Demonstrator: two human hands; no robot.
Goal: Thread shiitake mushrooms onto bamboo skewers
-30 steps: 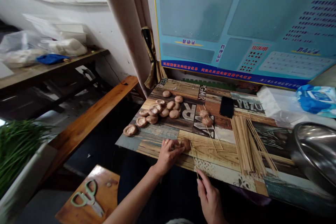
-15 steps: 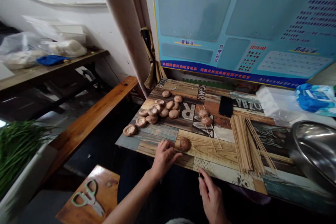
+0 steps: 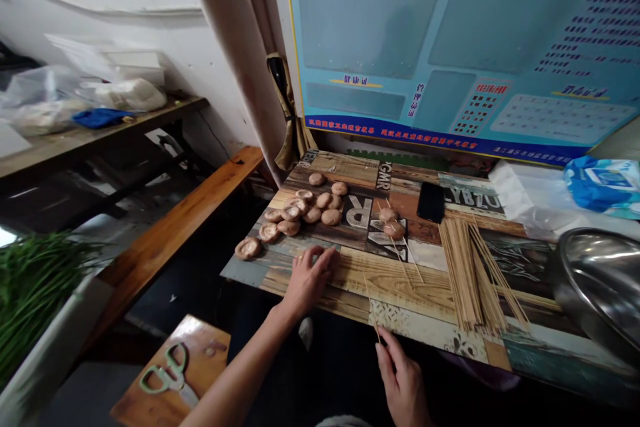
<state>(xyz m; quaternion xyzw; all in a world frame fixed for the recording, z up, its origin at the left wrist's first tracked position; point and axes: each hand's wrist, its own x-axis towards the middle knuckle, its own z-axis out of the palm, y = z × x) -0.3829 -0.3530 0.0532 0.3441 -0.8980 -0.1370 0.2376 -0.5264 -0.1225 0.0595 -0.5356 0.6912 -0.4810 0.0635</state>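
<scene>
My left hand rests palm down at the table's front edge, fingers curled over a mushroom that they hide from view. Between the thumb and fingers of my right hand is a thin bamboo skewer, its tip pointing up and away over the edge. Two mushrooms threaded on skewers lie mid-table. Farther left is a group of loose brown mushrooms, some turned gill side up. A pile of bamboo skewers lies to the right of both hands.
A black phone lies behind the skewers. A steel bowl and plastic bags stand at the right. Green-handled scissors lie on a low stool to my left, near green leafy stalks. A blue board rises behind the table.
My left hand has moved slightly up and turned palm down. The mushroom beside it has gone from view. My right hand keeps its skewer, a little lower.
</scene>
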